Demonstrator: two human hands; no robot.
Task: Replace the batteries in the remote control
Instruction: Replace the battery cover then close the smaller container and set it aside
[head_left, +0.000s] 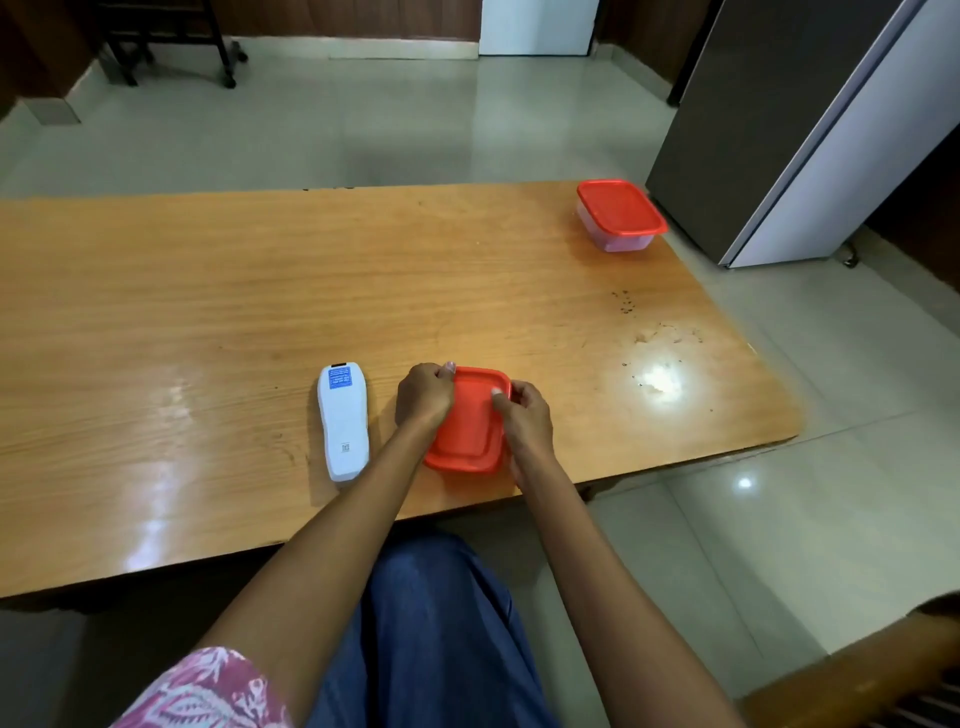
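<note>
A white remote control lies face down on the wooden table, its back with a blue label facing up. Just right of it stands a small container with a red lid. My left hand grips the lid's far left corner. My right hand holds the lid's right edge, thumb on top. The container's contents are hidden by the lid. No batteries are visible.
A second red-lidded container stands at the table's far right corner. A grey refrigerator rises beyond the right edge. Crumbs speckle the table's right part. A wooden chair arm is at lower right.
</note>
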